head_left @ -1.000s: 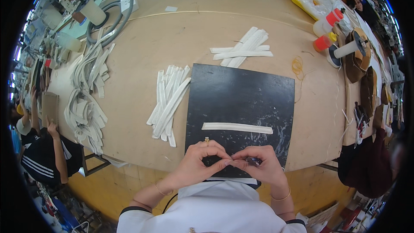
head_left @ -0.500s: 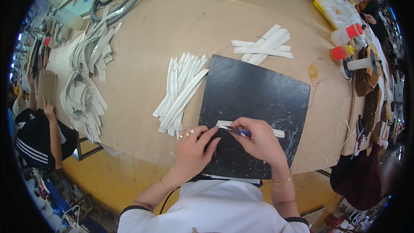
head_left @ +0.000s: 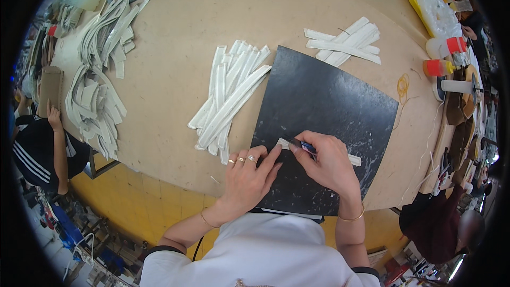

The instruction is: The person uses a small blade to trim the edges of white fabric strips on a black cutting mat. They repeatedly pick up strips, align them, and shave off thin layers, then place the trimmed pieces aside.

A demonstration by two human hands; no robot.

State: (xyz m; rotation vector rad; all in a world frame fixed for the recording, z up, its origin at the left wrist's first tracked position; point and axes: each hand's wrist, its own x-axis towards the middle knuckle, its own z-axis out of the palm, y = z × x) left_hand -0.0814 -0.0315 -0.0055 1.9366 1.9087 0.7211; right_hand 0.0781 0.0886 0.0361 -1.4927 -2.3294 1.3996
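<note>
A narrow white strip [head_left: 354, 160] lies across the near part of a black board [head_left: 324, 101], its middle covered by my right hand [head_left: 330, 163]. That hand is closed around small snips [head_left: 306, 146] with a blue handle, the dark tips close to the strip's left end. My left hand [head_left: 245, 175], with rings on its fingers, holds down that same end with the index fingertip, the thumb bent just below it. Whether the blades touch the strip I cannot tell.
Left of the board lies a pile of white strips [head_left: 226, 98]; a smaller pile [head_left: 348, 42] is behind it. Tangled pale strips [head_left: 98, 95] cover the table's left side. Red-capped bottles [head_left: 441, 48] and loose yellow thread [head_left: 404, 87] are at right. A co-worker [head_left: 45, 151] sits at left.
The view has shifted, so the table's things appear moved. The snips' blades, plainly visible before over the strip's end, now show less. Both hands stay at the strip.
</note>
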